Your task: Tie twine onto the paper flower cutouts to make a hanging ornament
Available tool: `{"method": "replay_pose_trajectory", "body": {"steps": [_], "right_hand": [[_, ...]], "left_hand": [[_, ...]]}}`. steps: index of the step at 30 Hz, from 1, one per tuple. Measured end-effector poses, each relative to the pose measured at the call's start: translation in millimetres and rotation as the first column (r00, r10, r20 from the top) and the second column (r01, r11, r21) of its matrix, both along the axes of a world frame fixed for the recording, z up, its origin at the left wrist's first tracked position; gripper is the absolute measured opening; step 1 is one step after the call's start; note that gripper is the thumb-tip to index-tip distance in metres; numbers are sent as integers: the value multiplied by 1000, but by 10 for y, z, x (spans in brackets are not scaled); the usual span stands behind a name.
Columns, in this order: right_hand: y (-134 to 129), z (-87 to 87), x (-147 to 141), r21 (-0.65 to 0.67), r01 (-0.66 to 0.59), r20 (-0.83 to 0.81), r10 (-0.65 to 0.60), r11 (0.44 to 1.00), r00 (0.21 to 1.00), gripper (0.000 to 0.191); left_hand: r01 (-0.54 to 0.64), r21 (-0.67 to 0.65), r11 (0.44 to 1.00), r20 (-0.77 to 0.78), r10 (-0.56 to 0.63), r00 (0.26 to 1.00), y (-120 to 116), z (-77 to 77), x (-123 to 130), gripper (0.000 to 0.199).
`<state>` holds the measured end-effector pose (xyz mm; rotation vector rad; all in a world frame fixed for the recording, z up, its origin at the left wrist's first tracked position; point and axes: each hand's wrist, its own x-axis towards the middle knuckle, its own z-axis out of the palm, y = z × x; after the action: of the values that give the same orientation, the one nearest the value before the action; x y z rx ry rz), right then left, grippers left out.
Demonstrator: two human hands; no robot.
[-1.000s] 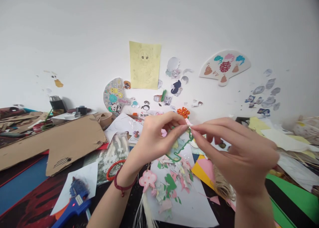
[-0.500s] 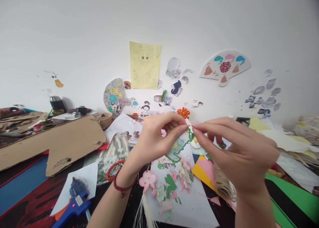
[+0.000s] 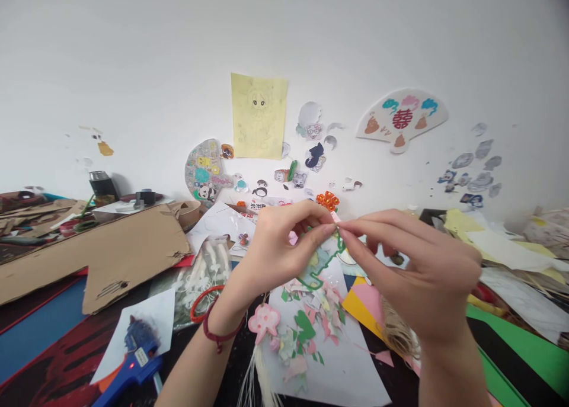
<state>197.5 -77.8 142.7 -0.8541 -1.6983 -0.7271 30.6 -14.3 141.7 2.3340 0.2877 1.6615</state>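
While the left hand [image 3: 284, 241] pinches the green-edged cutout [image 3: 320, 260], likely to steady it, the right hand [image 3: 415, 273], fingers pinched narrow, meets its upper edge, any held piece indistinct.

- Over the white sheet [image 3: 353, 362], I see the left hand [image 3: 282, 241] pinching a green-edged cutout [image 3: 326, 260].
- The right hand [image 3: 413, 271] pinches at its upper edge.
- Left of the sheet, I spot a blue glue gun [image 3: 138, 367].

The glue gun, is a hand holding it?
No, the glue gun lies apart from the left hand and right hand, which meet at the green-edged cutout.
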Motion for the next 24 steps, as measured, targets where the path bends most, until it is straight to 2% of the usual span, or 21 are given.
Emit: {"method": "replay_pose_trajectory", "body": {"steps": [4, 7, 10, 14, 16, 18, 21, 24], "right_hand": [[-4, 11, -13, -115, -80, -90, 70, 990, 993, 14], [-22, 25, -11, -243, -172, -214, 120, 955, 969, 12], [-22, 31, 21, -373, -289, -353, 154, 881, 923, 10], [14, 27, 78, -484, -421, -475, 173, 767, 863, 4], [27, 28, 90, -502, -443, -493, 175, 743, 852, 3], [27, 30, 84, -476, -417, -490, 160, 775, 857, 4], [-2, 35, 59, -374, -334, -451, 144, 865, 881, 6], [-43, 37, 32, -336, -271, -377, 135, 902, 916, 11]], "left_hand": [[-14, 15, 1000, -2, 14, 1000, -4, -6, -3, 6], [-24, 31, 999, -14, 24, 1000, -13, -5, -13, 6], [-40, 57, 998, -27, 42, 999, -15, 4, -15, 5], [-67, 88, 994, -52, 72, 996, -6, 2, -8, 5], [-74, 92, 993, -58, 79, 995, -1, -6, -6, 5], [-81, 91, 993, -55, 86, 995, 4, -13, -6, 5], [-81, 87, 993, -52, 86, 995, 9, -14, -4, 5], [-81, 84, 993, -54, 86, 995, 11, -9, -1, 5]]}}
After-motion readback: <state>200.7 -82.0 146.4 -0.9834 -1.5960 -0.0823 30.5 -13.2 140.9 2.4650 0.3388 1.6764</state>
